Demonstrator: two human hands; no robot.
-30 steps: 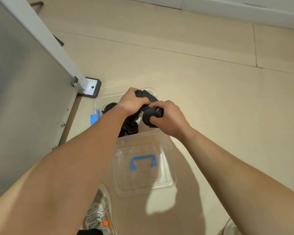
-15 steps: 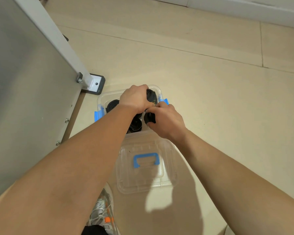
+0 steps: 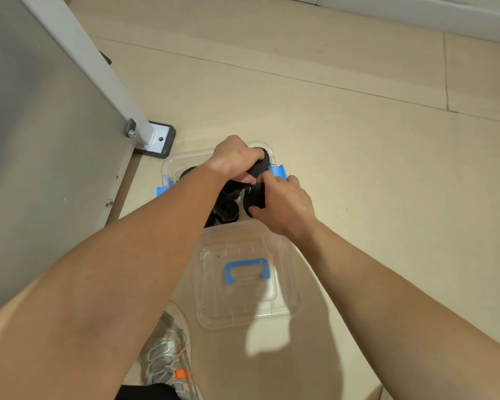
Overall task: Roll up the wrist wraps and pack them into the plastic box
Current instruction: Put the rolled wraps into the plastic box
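Observation:
A clear plastic box (image 3: 173,164) with blue side latches sits on the floor, holding several rolled black wrist wraps (image 3: 228,209). My left hand (image 3: 233,159) reaches into the box's far right corner and grips a black wrap roll (image 3: 261,166). My right hand (image 3: 283,204) holds another black wrap roll (image 3: 254,197) at the box's right side, thumb under it. My hands hide much of the box's inside.
The box's clear lid (image 3: 244,275) with a blue handle lies on the floor just in front of the box. A grey panel with a white leg and foot bracket (image 3: 156,138) stands at left. My sneaker (image 3: 168,353) is below. Beige tile floor spreads to the right.
Both hands have moved slightly deeper into the box with their black rolls. The left hand shifted toward the far right corner; the right hand stays at the right side.

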